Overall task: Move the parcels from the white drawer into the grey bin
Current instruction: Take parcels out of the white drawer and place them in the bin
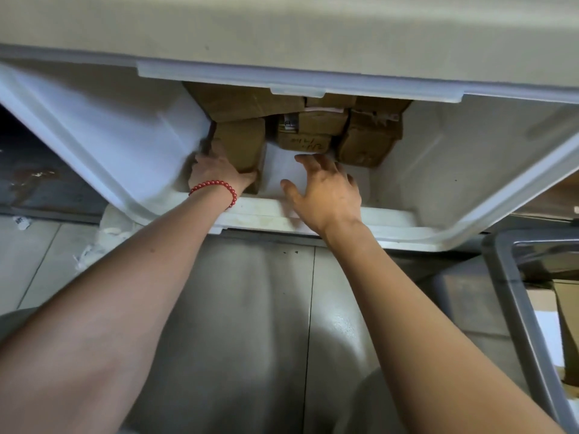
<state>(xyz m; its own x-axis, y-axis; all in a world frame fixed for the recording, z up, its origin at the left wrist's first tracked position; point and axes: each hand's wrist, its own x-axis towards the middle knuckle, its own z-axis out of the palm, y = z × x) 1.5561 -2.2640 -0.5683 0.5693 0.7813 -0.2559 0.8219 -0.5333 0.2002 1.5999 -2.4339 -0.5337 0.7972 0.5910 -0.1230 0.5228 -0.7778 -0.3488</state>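
Observation:
The white drawer (313, 219) is pulled out below a beige cabinet top. Several brown taped parcels lie at its back. My left hand (216, 172), with a red bead bracelet on the wrist, grips the near end of the left parcel (239, 142). My right hand (326, 189) hovers over the white drawer floor with fingers spread, just in front of a parcel with handwriting (305, 142); it holds nothing. Another brown parcel (365, 142) lies to the right. The grey bin (513, 296) shows at the lower right, with cardboard and white items inside.
The beige cabinet top (282, 29) overhangs the drawer's back, hiding the rear of the parcels. Grey tiled floor (250, 324) lies below my arms. Crumpled white plastic (109, 236) sits on the floor by the drawer's left front corner.

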